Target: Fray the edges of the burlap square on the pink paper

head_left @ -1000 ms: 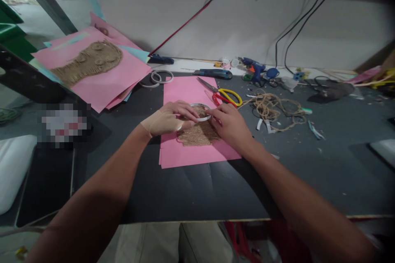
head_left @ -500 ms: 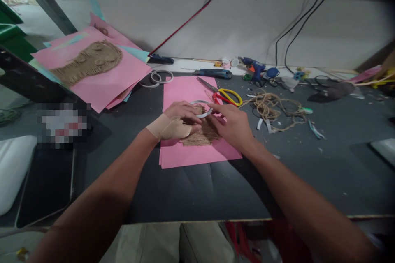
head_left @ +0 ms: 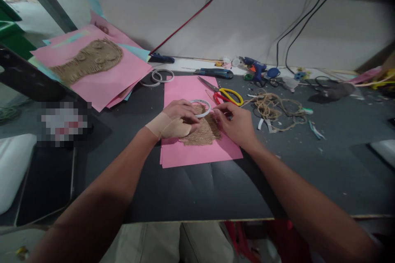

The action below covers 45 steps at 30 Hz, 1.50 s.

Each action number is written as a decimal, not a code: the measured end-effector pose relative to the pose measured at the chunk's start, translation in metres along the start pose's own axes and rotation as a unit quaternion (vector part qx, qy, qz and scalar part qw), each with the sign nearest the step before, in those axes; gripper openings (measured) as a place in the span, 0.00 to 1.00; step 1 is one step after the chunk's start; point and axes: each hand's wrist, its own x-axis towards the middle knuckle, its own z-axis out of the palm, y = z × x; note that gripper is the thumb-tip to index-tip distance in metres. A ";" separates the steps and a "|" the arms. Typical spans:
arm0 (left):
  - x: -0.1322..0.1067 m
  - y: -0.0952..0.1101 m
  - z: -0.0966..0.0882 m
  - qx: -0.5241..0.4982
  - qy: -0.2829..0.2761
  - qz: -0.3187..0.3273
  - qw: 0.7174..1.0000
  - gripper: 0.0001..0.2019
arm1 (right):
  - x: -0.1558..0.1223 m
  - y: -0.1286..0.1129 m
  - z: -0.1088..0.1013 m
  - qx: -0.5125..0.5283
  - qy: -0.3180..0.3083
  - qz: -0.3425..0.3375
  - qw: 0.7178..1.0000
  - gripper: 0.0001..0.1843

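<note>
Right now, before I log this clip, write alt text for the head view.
Two bare hands work over a patch of jute twine on a pink paper sheet on a dark table: the left hand, with a beige wrap, touches a white ring, and the right hand is just beside it. Yellow-handled scissors and loose twine lie nearby.

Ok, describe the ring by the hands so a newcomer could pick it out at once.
Start at the pink paper sheet in the middle of the dark tabletop. On it lies a patch of jute twine between the left hand and right hand. The thin white ring sits at the patch's far edge by the left hand's fingers, apart from the other white rings lying beyond the sheet.
</note>
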 end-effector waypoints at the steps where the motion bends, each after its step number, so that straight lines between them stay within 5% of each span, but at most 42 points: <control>1: 0.000 -0.002 0.000 0.014 0.008 0.001 1.000 0.04 | 0.000 0.000 0.000 -0.001 0.002 -0.001 1.000 0.08; 9: -0.001 -0.007 -0.009 0.063 0.052 -0.043 0.996 0.07 | -0.004 -0.001 0.004 0.031 -0.011 0.001 0.999 0.09; 21: 0.007 0.008 -0.002 0.002 0.010 -0.002 1.000 0.05 | -0.008 -0.014 0.002 0.057 -0.049 -0.066 0.995 0.07; 26: 0.006 0.004 -0.004 0.052 0.000 -0.044 0.998 0.05 | -0.009 -0.017 0.002 0.053 -0.050 -0.093 0.993 0.06; 33: -0.001 -0.011 -0.013 0.120 0.064 -0.079 0.988 0.04 | -0.008 -0.014 0.001 0.056 -0.041 -0.107 0.992 0.05; 45: -0.005 -0.018 -0.015 0.113 0.090 -0.111 0.983 0.16 | 0.006 0.013 -0.011 -0.013 0.058 0.004 0.998 0.09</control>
